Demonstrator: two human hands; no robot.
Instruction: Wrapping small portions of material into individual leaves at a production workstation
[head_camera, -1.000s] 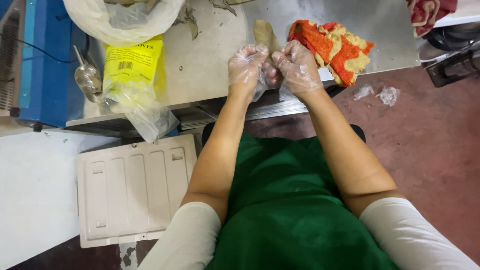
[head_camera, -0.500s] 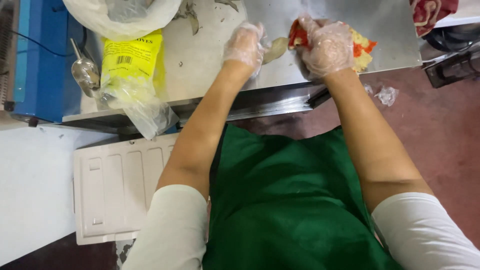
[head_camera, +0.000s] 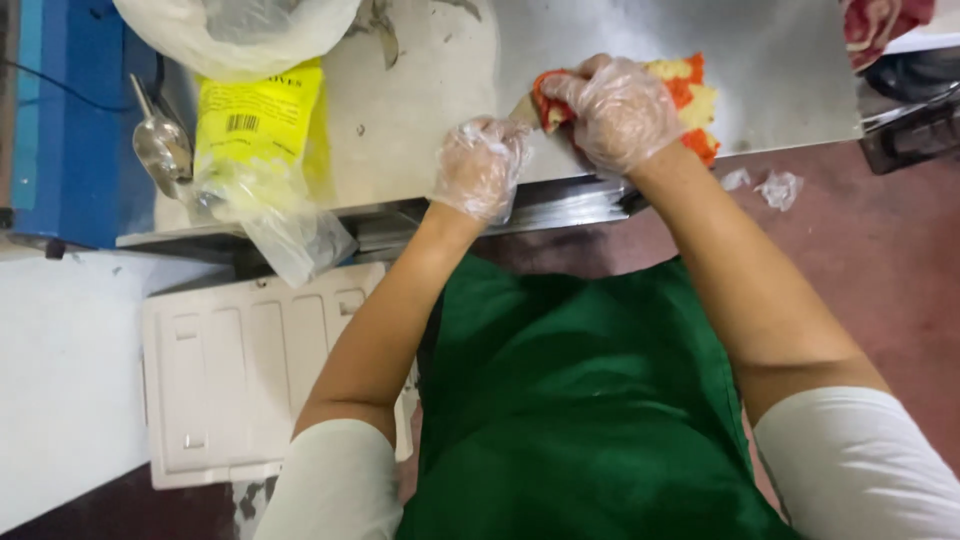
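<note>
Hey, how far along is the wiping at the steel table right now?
Done: both gloves are on, and a yellow packet and metal scoop lie aside. In hand: the right hand presses the orange and yellow cloth on the steel table; the left hand sits at the edge. Left: dark specks near the white bag.

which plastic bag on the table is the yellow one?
The yellow bag, flat near the table's front-left edge beside the metal scoop. The big bag behind it is whitish and bulging; the clear bag hangs off the table edge.
</note>
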